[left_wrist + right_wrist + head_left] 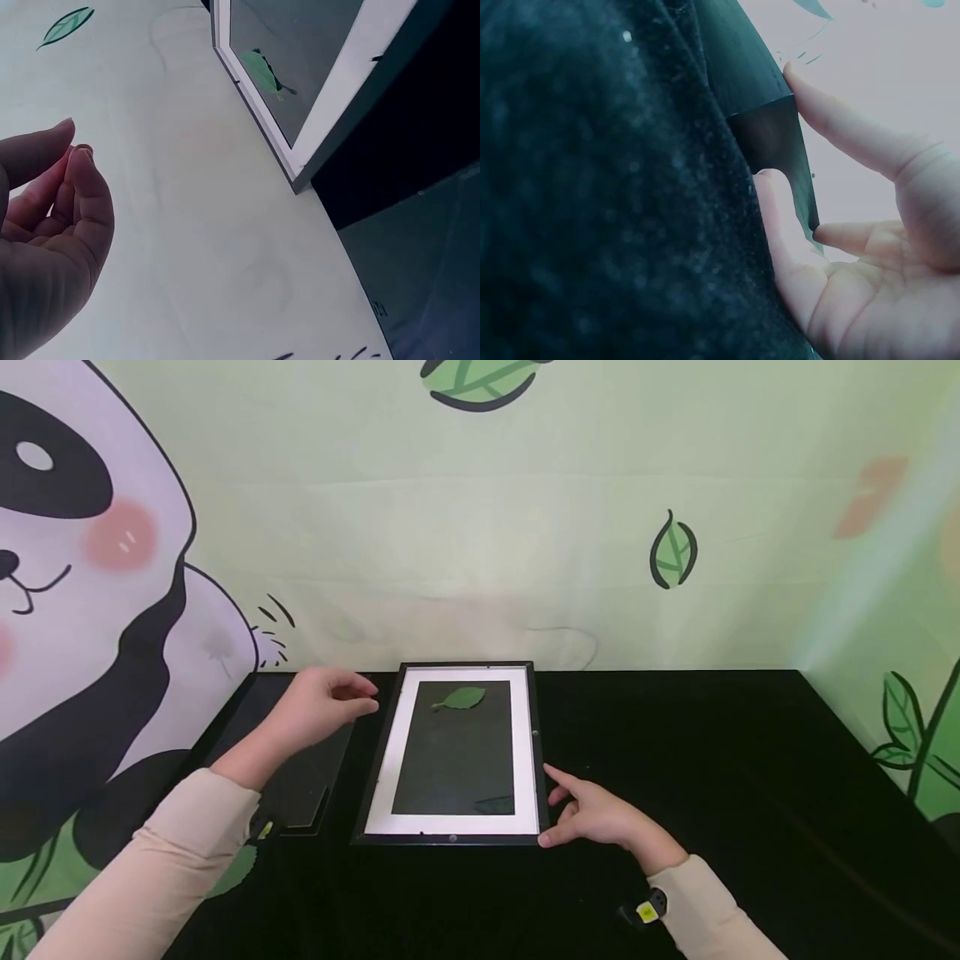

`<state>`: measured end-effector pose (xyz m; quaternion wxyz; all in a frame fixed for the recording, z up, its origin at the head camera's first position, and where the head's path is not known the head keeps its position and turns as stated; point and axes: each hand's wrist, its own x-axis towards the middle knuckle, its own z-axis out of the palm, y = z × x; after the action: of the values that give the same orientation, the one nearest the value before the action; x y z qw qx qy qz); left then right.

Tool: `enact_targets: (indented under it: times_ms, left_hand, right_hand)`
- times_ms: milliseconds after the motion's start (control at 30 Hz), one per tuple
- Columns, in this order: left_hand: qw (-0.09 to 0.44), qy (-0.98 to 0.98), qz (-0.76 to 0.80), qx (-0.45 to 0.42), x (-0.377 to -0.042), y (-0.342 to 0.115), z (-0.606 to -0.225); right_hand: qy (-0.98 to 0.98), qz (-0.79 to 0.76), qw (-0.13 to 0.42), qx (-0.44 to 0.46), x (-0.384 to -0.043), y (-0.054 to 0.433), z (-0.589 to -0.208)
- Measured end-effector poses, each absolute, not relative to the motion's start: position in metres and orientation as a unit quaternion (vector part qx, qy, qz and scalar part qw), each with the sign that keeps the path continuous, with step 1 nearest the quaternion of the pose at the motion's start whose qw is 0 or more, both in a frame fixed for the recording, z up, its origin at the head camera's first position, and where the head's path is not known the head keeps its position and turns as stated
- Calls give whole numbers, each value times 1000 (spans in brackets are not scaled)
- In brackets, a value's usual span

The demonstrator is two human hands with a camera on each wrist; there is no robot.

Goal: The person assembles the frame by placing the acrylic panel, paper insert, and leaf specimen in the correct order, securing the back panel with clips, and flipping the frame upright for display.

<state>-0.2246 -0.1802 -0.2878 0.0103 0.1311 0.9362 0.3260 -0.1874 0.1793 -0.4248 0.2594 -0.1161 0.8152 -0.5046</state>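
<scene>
A black picture frame (pixel 453 839) with a white mat (pixel 527 760) lies on the black cloth. A green leaf (pixel 461 697) rests in the upper part of its dark centre. My right hand (pixel 600 810) holds the frame's near right corner; in the right wrist view the thumb is at the corner and a finger (pixel 780 217) lies against the side wall. My left hand (pixel 318 706) hovers left of the frame, apart from it. In the left wrist view, the thumb and curled fingers (pixel 90 195) come close together, with nothing visible between them.
A dark flat panel (pixel 300 785) lies left of the frame, partly behind the left forearm. Black cloth (pixel 675 743) covers the table. A pale green printed backdrop (pixel 337 527) with a panda and leaves stands behind and at the sides.
</scene>
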Motion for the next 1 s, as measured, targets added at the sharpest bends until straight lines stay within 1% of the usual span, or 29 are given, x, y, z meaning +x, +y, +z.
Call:
enact_targets:
  times_ms: [300, 633, 867, 1000]
  left_hand:
    - [-26, 940, 324, 108, -180, -220, -292]
    - [-43, 941, 330, 57, -141, -263, -317]
    - [-32, 936, 350, 4, -113, -288, -342]
    - [-7, 934, 355, -39, -100, -303, -359]
  right_hand:
    - [822, -495, 257, -112, -188, 179, -427]
    - [822, -497, 251, -119, -188, 180, -429]
    - [817, -500, 258, -125, -188, 179, -429]
    - [815, -503, 258, -128, -189, 180, -429]
